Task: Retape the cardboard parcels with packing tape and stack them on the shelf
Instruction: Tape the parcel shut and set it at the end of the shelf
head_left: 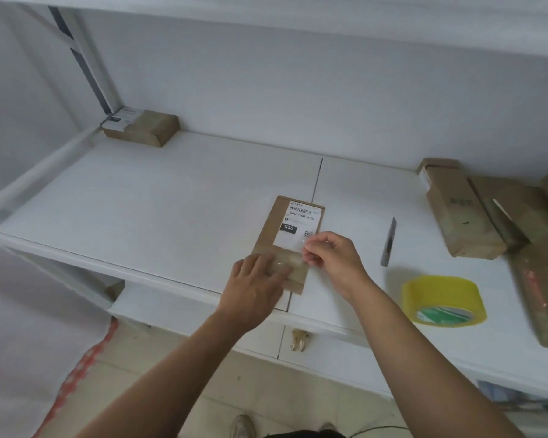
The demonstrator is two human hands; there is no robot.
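Near the shelf's (140, 197) front edge, the left hand (253, 279) presses flat, fingers straight, on tape (285, 260) on the parcel (268, 235). The right hand (332, 254) pinches the strip's free end. This looks like the taping step; next, I judge, smooth that end down.

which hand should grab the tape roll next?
Probably right. The right hand is nearer the yellow tape roll, which sits on its side of the shelf; the left hand presses flat on the parcel.

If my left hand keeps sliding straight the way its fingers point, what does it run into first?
Probably the right hand: the left hand points right along the parcel, over the tape strip the right hand pinches.
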